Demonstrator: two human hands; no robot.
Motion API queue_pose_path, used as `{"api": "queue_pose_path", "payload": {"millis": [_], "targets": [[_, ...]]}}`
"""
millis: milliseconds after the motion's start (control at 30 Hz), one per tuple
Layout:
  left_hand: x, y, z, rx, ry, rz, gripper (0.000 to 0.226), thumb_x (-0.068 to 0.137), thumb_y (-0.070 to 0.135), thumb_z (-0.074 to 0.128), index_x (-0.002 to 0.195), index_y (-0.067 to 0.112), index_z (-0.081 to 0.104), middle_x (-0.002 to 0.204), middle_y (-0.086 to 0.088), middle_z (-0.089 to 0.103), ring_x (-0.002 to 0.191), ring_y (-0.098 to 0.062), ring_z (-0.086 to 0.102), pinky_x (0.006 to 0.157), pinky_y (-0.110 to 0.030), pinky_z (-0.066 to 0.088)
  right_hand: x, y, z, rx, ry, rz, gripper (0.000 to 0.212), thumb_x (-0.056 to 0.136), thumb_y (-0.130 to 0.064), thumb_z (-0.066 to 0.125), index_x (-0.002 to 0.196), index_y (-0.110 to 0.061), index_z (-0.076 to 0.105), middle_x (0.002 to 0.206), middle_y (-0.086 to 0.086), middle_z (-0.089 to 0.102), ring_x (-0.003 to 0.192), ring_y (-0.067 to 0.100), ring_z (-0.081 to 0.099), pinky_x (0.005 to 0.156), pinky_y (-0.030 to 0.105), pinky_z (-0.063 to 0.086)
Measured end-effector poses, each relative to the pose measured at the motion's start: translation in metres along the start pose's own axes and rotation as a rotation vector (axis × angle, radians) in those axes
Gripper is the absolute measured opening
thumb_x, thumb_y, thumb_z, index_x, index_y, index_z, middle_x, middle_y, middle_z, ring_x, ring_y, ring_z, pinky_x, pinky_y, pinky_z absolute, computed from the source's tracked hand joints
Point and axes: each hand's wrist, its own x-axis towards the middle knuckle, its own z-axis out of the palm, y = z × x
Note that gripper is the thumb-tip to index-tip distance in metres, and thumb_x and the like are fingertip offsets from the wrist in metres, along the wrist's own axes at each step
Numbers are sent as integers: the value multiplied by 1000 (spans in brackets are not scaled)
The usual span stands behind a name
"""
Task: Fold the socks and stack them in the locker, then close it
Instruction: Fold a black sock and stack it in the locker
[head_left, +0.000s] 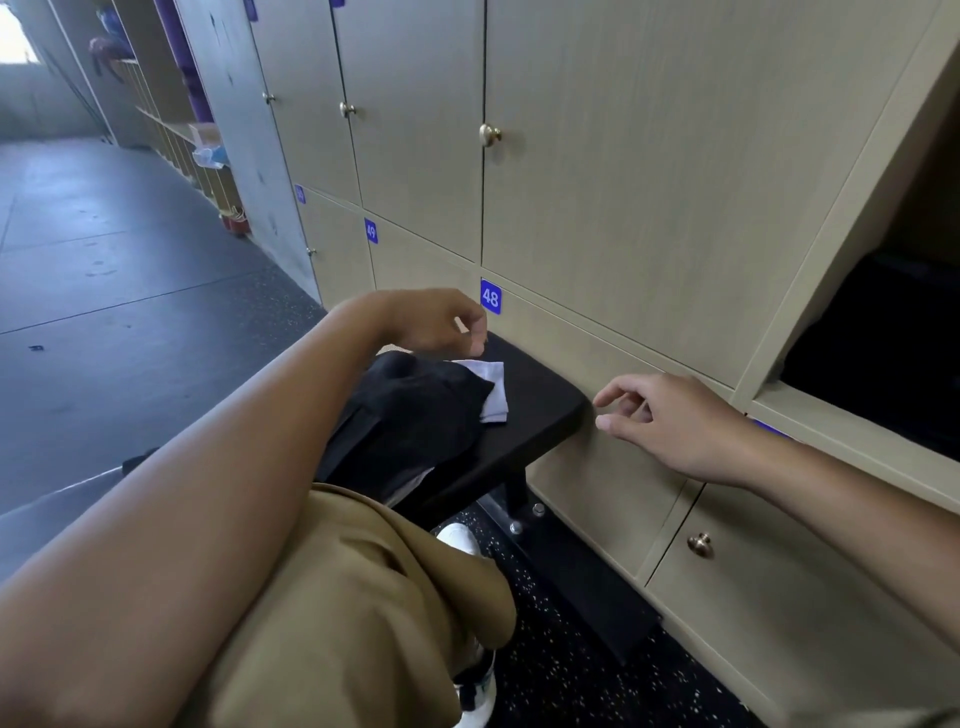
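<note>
A pale grey sock (491, 388) lies on the black bench (535, 415), partly under a heap of black socks (415, 410). My left hand (436, 322) hovers just above the heap, fingers loosely curled, holding nothing that I can see. My right hand (670, 421) hangs in the air to the right of the bench end, fingers relaxed and empty, in front of the beige locker fronts. The open locker (883, 358) is at the far right, its inside dark with a black mass in it. Its door (852, 208) stands swung out.
Beige locker doors with brass knobs (490, 135) fill the wall; blue tags read 48 (491, 296) and 49 (371, 231). My knee in tan trousers (363, 597) and a white shoe (460, 538) sit below the bench. Grey floor stretches left.
</note>
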Motion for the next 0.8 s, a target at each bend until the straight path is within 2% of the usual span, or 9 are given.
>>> {"api": "queue_pose_path", "payload": {"millis": [100,200,267,333,433,567,633,700,800], "targets": [[2,4,1,41,-22,-15,9,87,18,77,91,23,71,109,4,72,103,-19,68,96,-41,53,3,-1,3,7,-4,-14,16,95,-38,67,109,-31,68,91,-10,66,75,3,59,68,17,44],[0,8,8,193,-282,-141,41,84,22,83,121,21,66,125,1,67,113,-21,59,100,-37,41,8,-5,11,4,-26,-23,15,95,-36,67,108,-29,68,85,-9,67,71,2,57,66,17,43],[-1,10,14,287,-378,-218,54,86,23,81,135,19,59,132,-2,61,123,-26,54,103,-39,37,12,-8,17,-3,-42,-31,16,95,-36,67,109,-28,67,82,-10,67,71,2,58,69,20,45],[-1,10,18,365,-411,-273,57,89,26,78,140,19,54,134,-3,56,131,-30,50,101,-37,36,16,-12,21,-6,-48,-40,17,95,-37,67,110,-28,67,82,-10,67,72,3,58,71,23,47],[-1,11,23,473,-461,-304,53,94,29,72,141,17,52,138,-7,52,130,-31,49,92,-31,35,21,-18,25,-5,-59,-52,18,95,-37,66,111,-27,67,82,-10,66,73,3,58,73,25,47],[-5,11,18,472,-439,-262,44,96,28,68,136,15,55,139,-9,54,118,-28,52,89,-32,36,24,-23,27,29,-57,-58,19,95,-37,67,111,-27,68,84,-9,68,74,3,58,73,24,47],[-7,11,9,369,-384,-202,28,97,27,68,121,19,59,132,-6,57,115,-27,54,88,-35,37,24,-27,27,120,-28,-64,19,94,-35,69,110,-27,68,83,-9,68,70,1,58,68,19,42],[-11,12,0,269,-305,-137,11,97,24,67,100,24,57,115,-2,61,106,-25,56,82,-35,39,25,-36,28,285,-4,-59,21,94,-32,70,114,-25,67,78,-11,69,69,4,64,67,16,42],[-16,14,-11,137,-131,-63,22,96,17,67,83,21,49,95,-1,60,92,-25,55,78,-36,41,26,-50,32,490,-24,-28,38,93,-35,70,127,-21,60,76,-13,71,83,11,72,76,27,52]]}}
